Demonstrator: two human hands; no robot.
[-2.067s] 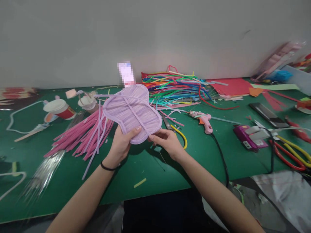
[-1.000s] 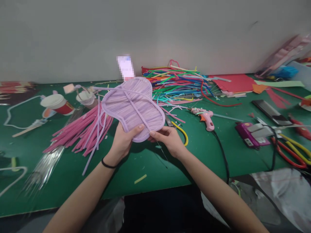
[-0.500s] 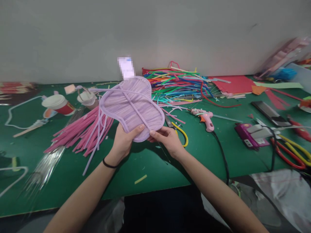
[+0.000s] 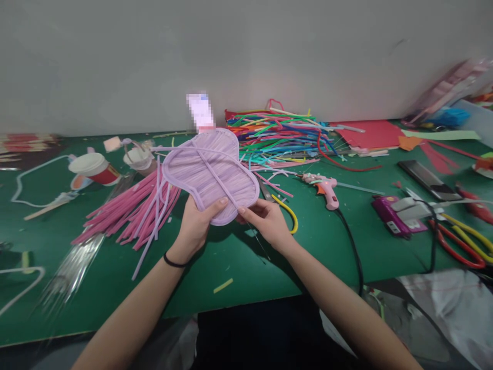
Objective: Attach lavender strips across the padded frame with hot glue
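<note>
A flat lilac butterfly-wing-shaped piece [image 4: 211,173] made of pipe cleaners is held up over the green table [image 4: 239,262]. My left hand [image 4: 196,226] grips its near edge from below, thumb on top. My right hand [image 4: 265,221] pinches the same edge just to the right, fingers closed on the rim. Loose lilac pipe cleaners trail from the piece's left side.
Pink pipe cleaners [image 4: 127,210] lie left of my hands, a multicoloured heap [image 4: 281,136] behind. A pink glue gun [image 4: 323,189] with a black cord, yellow-handled pliers [image 4: 285,210], red-yellow scissors [image 4: 462,241], a phone [image 4: 427,180], a purple box [image 4: 396,218] and paper cups [image 4: 94,169] surround them.
The lilac piece has tilted and shifted slightly in my hands; both hands keep their grip on its near edge. The view wobbled a little.
</note>
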